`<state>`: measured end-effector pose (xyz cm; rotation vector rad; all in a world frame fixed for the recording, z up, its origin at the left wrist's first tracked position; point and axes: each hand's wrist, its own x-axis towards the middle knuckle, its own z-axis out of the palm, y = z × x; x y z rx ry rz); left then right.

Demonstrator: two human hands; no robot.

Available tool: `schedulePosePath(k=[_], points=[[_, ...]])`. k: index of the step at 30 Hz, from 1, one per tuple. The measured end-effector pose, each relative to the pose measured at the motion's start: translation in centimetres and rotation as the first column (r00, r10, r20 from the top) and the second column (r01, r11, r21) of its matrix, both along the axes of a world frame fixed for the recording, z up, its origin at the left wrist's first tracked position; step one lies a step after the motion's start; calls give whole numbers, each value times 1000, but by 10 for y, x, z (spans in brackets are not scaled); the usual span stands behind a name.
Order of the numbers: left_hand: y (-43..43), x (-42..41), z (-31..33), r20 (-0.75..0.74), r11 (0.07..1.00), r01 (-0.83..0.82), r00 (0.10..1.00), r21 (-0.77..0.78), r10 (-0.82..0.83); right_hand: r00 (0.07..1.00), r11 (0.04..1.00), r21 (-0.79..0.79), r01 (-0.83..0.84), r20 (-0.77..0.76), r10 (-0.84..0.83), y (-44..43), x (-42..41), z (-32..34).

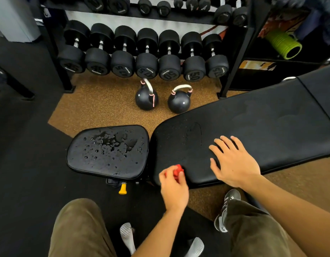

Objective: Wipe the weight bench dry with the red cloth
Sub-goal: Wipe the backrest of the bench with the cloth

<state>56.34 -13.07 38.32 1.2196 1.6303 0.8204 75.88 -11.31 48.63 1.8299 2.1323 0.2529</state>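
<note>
The black weight bench has a small seat pad point(108, 153) on the left, covered with water drops and a puddle. Its long back pad point(253, 127) stretches to the right, with fine droplets near its left end. My left hand point(174, 188) is closed around a bunched red cloth point(178, 170) at the near left corner of the back pad. My right hand point(234, 162) lies flat on the back pad with fingers spread, just right of the cloth.
Two black kettlebells point(146, 97) point(179, 102) stand on the brown floor behind the bench. A rack of black dumbbells point(145, 52) runs along the back. A green foam roller point(283, 43) sits on a shelf at right. A yellow adjustment knob point(122, 189) hangs under the seat.
</note>
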Motion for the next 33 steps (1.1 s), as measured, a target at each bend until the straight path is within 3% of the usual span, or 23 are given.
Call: schedulePosePath(k=[4,7,12,17,19,23,29,33], points=[[-16,9,8,-24,957,214,977,196,-213,999,999,-10,33,-11,-34,0,-4,-1],[-15,-14,-17,-100,933,250,968,259,-231,999,999,-7,33,-15,-33,0,-5,-2],[8,-42,-43,-96,995,-31,995,98,40,1000,1000,-3,10,-14,-10,1,-4,-3],[20,-41,-42,-9,952,-263,964,-157,265,1000,1000,13,3,-11,-3,3,-5,-7],[11,-33,-36,-3,980,-189,982,-60,189,1000,1000,24,7,-10,-7,3,-4,-8],[0,-50,-44,-82,981,127,990,144,-116,1000,999,46,11,-15,-10,3,-5,-10],[26,-48,-46,-58,984,-141,989,-106,135,1000,998,62,20,-22,-19,2,-5,-11],[18,-39,-45,-46,1000,18,999,23,-17,999,999,44,32,-17,-31,3,-5,-12]])
